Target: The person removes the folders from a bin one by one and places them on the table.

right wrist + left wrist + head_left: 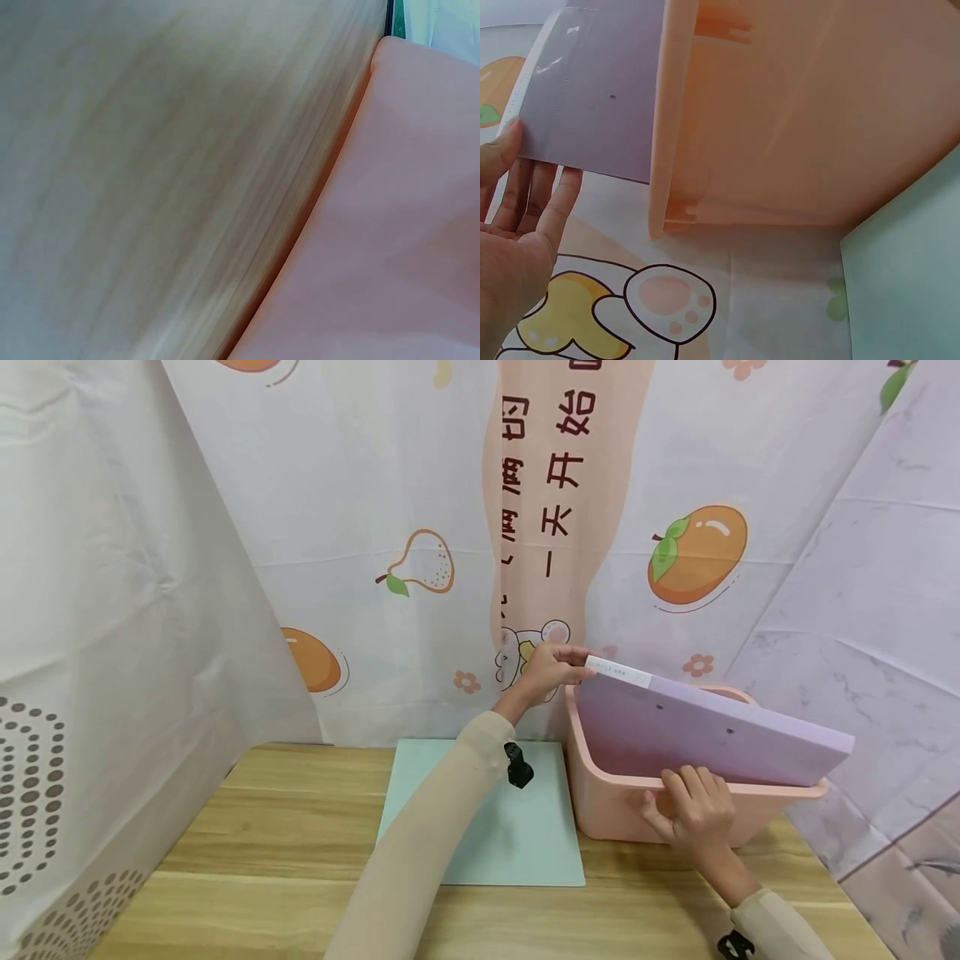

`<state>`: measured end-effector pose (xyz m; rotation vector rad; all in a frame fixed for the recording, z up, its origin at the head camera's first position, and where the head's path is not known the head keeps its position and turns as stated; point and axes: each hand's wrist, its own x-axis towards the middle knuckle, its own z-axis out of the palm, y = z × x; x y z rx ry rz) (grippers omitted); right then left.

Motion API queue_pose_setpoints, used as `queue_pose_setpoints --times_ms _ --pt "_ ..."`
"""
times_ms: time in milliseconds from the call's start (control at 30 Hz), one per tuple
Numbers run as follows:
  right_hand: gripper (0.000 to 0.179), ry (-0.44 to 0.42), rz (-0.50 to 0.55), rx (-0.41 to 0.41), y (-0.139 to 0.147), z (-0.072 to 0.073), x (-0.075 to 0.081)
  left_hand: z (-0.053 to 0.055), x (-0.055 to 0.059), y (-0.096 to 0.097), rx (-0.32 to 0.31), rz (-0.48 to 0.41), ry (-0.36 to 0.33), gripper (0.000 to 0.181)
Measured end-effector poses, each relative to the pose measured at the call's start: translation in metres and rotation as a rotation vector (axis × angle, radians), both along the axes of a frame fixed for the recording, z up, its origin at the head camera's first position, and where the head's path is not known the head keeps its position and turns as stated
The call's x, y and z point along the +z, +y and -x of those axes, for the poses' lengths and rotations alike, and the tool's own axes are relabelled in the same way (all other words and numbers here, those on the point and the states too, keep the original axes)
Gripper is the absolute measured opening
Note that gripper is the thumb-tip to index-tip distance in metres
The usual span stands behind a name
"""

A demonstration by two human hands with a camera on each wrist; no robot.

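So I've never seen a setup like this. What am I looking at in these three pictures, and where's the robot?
There's no robot here, just a person's two bare hands. The widest picture comes from a camera worn on the head, looking forward and down. The other two come from cameras worn on the wrists: the left one shows the left hand at work, while the right one shows mostly wood and a pink wall, with no hand in sight.

On the wooden table stand a pink bin and, lying flat to its left, a pale green mat. The left hand holds a purple folder by one end; it sits tilted, partly inside the bin. The right hand holds the bin's near rim.
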<state>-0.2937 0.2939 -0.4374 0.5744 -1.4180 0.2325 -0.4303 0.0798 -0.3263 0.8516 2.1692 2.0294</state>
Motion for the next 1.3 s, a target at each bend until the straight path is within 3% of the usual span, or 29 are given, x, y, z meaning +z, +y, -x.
queue_pose_setpoints --times_ms 200,600,933,1300 --pt "0.049 -0.009 -0.006 -0.010 0.0022 0.0003 -0.0016 0.0019 0.0002 0.0011 -0.001 0.001 -0.023 0.031" --pt "0.049 0.002 -0.005 -0.004 0.0023 0.0003 -0.0022 0.0045 0.0041 -0.0019 -0.059 0.016 -0.063 0.030" --pt "0.049 -0.007 -0.020 -0.012 0.0042 -0.0003 -0.0044 0.0039 0.0066 -0.0008 -0.045 0.002 -0.105 0.029" --pt "0.050 0.016 -0.004 -0.010 0.0013 0.0001 -0.0004 0.0011 0.0066 0.0006 -0.016 -0.026 -0.081 0.029"
